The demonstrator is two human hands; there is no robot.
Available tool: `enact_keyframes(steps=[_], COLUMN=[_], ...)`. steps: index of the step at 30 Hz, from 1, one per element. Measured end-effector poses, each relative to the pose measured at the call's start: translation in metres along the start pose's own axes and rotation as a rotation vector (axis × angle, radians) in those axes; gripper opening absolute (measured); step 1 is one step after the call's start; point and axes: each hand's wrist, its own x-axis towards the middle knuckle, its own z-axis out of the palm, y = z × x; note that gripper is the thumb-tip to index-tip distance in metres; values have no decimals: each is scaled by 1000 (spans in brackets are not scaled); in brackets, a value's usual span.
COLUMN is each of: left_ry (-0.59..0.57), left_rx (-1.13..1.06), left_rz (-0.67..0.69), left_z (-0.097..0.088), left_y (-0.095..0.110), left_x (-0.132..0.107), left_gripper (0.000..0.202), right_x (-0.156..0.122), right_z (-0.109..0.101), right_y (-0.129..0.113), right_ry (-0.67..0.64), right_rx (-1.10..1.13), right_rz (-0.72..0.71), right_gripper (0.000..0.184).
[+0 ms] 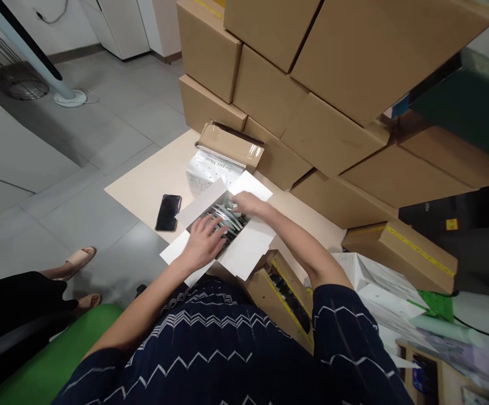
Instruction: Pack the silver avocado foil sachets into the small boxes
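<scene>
A small white box point(250, 244) with its flaps folded out lies on the pale table point(152, 183) in front of me. It is packed with several dark flat packets point(230, 216) standing on edge. My left hand point(204, 239) rests on the near end of the packets with its fingers stretched out over them. My right hand point(248, 203) is at the far end of the box, fingers curled down onto the packets. Whether either hand grips a packet is hidden.
A black phone point(168, 212) lies left of the box. A white printed bag point(208, 167) and an open brown carton point(231, 143) stand behind it. Stacked cartons point(312, 84) wall off the far side. Another open carton point(282, 292) sits near my right elbow. Someone's sandalled feet point(80, 261) are at left.
</scene>
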Motion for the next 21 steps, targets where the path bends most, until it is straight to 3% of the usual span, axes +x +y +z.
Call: enact_keyframes(steps=[2,5,6,7,9,11,12,15,18,21], left_ry=[247,569,648,652,416,124,47,62,115,166], left_rx=[-76,-230,-350,-487,-776,-1018,-1103,-1171,-1021,-839], left_rz=[-89,-581,-770,-946,-1186,-1240,-1216,-1056,-927,-946], left_z=[-24,-39,-37,-32,-16,1,8,20,27,39], left_y=[-17,-50,-59,-65,-68,-59,-53,-38,-36,-42], left_x=[-37,-97,-115,-129,-148,-151,-147,-123,-92,-69], left_gripper=[33,19,21,28,46,57,60,70,81,90], right_x=[-15,-38,-44,-47,-49,-44,-41,-31,-25,-24], right_z=[-8,-10,-7,-3,9,21,26,35,38,39], right_y=[26,74,88,101,116,117,113,92,72,63], right_ry=[292,867,953,960,757,434,287,1,-46,-34], right_rx=[258,592,680,778,1008,1211,1271,1208,884,666], right_rz=[34,281,385,482,609,605,557,370,267,211], right_gripper=[20,34,32,27,17,12,16,39,66,81])
